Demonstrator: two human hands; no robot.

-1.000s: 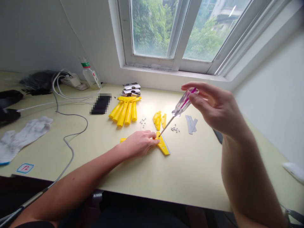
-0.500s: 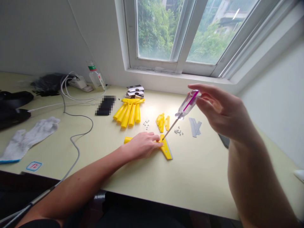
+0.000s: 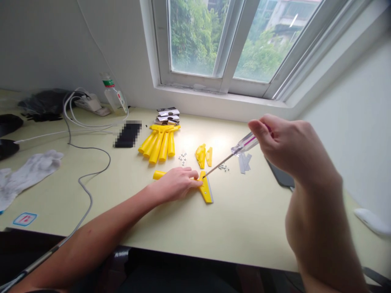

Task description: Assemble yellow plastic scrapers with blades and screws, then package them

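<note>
A yellow scraper (image 3: 206, 191) with a grey blade along its right edge lies on the table. My left hand (image 3: 175, 183) is closed over its handle, whose yellow end shows to the left. In my right hand (image 3: 275, 140) is a screwdriver (image 3: 249, 141) with a clear and purple handle, gripped between thumb and fingers. Its shaft slants down left, and the tip is at the upper part of the scraper head. Just beyond lie small yellow plates (image 3: 200, 156), nuts (image 3: 182, 158) and screws (image 3: 224, 167).
Yellow scraper handles (image 3: 158, 146) lie behind my left hand, with black and white packets (image 3: 167, 115) beyond. Grey blades (image 3: 244, 162) are near the screwdriver. A bottle (image 3: 115, 99), a glove (image 3: 33, 173) and a cable (image 3: 91, 175) are on the left, a white mouse (image 3: 371, 221) at right.
My right hand has turned and lowered, and the screwdriver leans further to the right. The whole view has shifted, so table items appear further left.
</note>
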